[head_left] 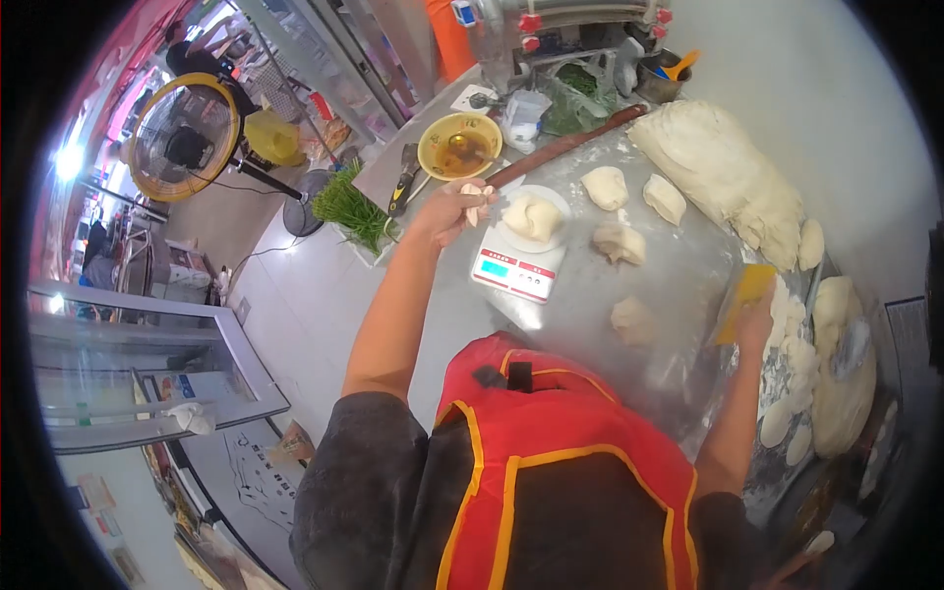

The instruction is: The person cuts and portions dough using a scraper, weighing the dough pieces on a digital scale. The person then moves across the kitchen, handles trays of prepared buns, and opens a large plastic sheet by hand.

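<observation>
Kitchen scale (516, 272) as dial centre; dough lump (533, 216) on its plate. Left hand (460, 211) at ten o'clock, fingers closed round a small dough bit (473, 210). Right hand (755, 323), past three, grips a yellow scraper (744, 295). Loose dough pieces (605, 188) from two to four. Large dough mass (708, 157) near two. Yellow bowl (427, 147), eleven, brown liquid inside.

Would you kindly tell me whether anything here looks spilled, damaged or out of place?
Nothing really stands out: the dough rests on the scale, and the loose flour near the right hand seems ordinary for dough handling.
</observation>
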Available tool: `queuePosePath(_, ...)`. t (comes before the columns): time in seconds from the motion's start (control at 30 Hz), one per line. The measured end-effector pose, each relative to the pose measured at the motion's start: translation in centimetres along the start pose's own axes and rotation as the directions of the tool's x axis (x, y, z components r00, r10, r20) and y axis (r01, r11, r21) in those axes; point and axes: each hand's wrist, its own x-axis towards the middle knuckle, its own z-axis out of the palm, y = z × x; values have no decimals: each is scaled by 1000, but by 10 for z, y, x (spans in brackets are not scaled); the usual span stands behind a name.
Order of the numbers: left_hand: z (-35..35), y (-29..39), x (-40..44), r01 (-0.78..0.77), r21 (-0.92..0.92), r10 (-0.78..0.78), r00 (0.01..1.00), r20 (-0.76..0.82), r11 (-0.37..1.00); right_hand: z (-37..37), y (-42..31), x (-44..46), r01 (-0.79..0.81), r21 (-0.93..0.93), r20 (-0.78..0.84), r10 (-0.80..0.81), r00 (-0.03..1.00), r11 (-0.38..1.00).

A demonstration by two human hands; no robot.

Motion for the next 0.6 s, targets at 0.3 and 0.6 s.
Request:
queuePosePath(0.3, 13, -12, 3, 89, 261, -59, 991, -119, 961, -19, -64, -43, 308, 291, -143, -277, 950, 906)
queuePosePath(0.6, -7, -74, 21, -119, 865, 303, 952, -40, 488, -5, -136, -88, 265, 385, 224, -368, 902, 884)
